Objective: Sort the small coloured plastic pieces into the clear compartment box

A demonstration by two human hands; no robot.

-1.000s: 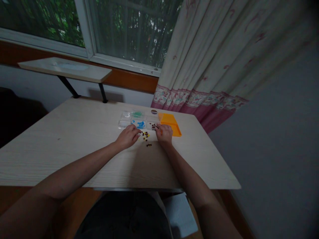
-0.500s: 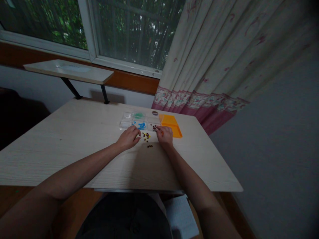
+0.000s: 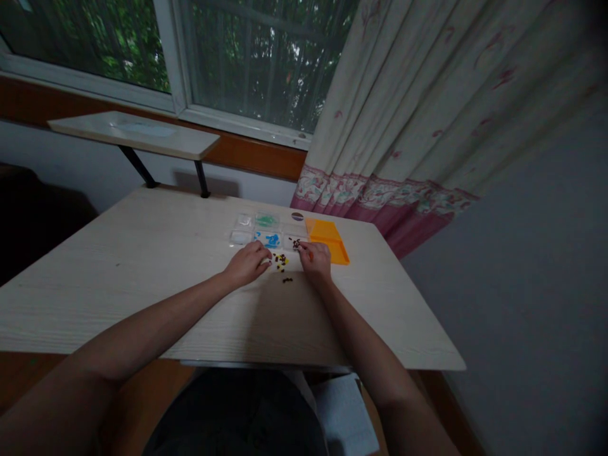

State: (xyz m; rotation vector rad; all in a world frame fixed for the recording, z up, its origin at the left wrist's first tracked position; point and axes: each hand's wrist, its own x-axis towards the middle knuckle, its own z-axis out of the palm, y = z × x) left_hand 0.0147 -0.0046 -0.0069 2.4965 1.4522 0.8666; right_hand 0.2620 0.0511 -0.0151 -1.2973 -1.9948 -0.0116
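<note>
A clear compartment tray [image 3: 288,227] lies on the table, with green pieces [image 3: 266,220], blue pieces [image 3: 270,240] and dark brown pieces [image 3: 295,242] in separate compartments. My right hand [image 3: 315,259] is at the brown pieces' compartment, fingers pinched; whatever is between the tips is too small to name. Just in front of the tray, my left hand [image 3: 247,262] rests with thumb and fingers curled together beside a loose pile of small yellow and brown pieces [image 3: 281,260]. A short row of dark pieces [image 3: 287,280] lies nearer me, between my forearms.
An orange open case [image 3: 338,251] stands right of the tray, close to my right hand. A round dark disc [image 3: 297,216] lies behind the tray. A raised shelf [image 3: 190,145] is fixed at the back left, and a curtain [image 3: 380,171] hangs along the back right edge.
The whole view has shifted slightly. Both hands stay in nearly the same places, my left fingers having moved only a little by the loose pile.
</note>
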